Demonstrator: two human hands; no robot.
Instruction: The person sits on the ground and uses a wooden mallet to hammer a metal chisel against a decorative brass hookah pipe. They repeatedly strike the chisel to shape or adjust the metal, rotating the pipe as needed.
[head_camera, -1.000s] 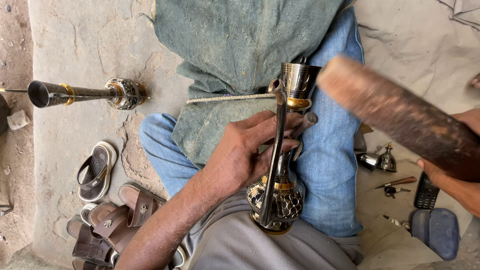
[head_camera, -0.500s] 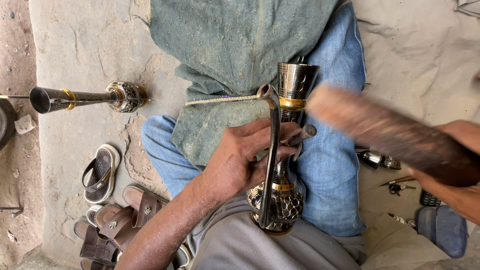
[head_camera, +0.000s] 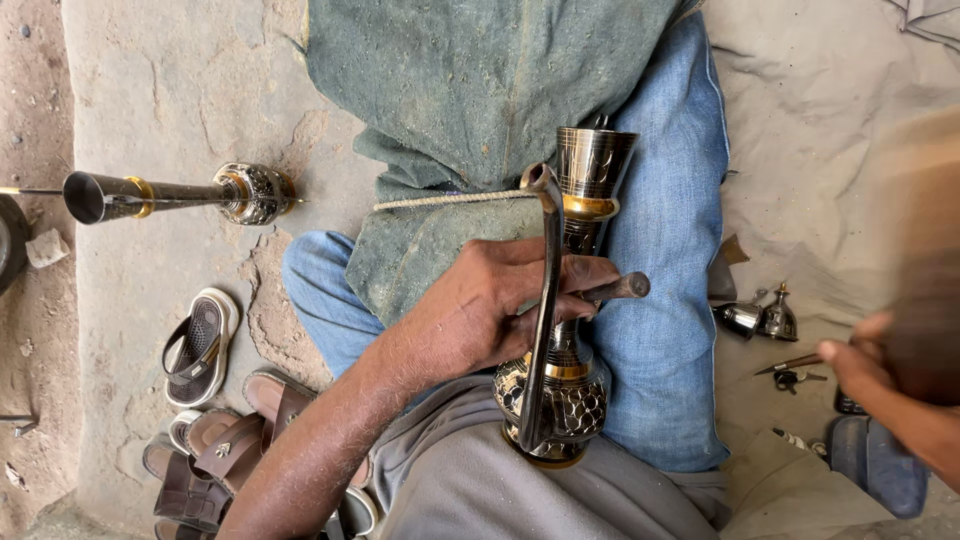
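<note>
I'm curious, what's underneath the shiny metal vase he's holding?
The metal vase lies on a blue cloth over the lap. The left hand covers its middle, so what's beneath there is hidden.

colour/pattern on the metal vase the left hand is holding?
The metal vase is dark with gold bands and a scale-like pattern on its round body; head view shows it best.

Bright, even daylight, soft shadows, sharp centre, heavy motion blur on right hand (head_camera: 880, 365).

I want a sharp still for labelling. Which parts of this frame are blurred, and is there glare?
Head view: the right hand and the wooden mallet it swings are motion-smeared; the left hand and engraved metal vase are sharp, with bright glints on the vase's polished rim.
</note>
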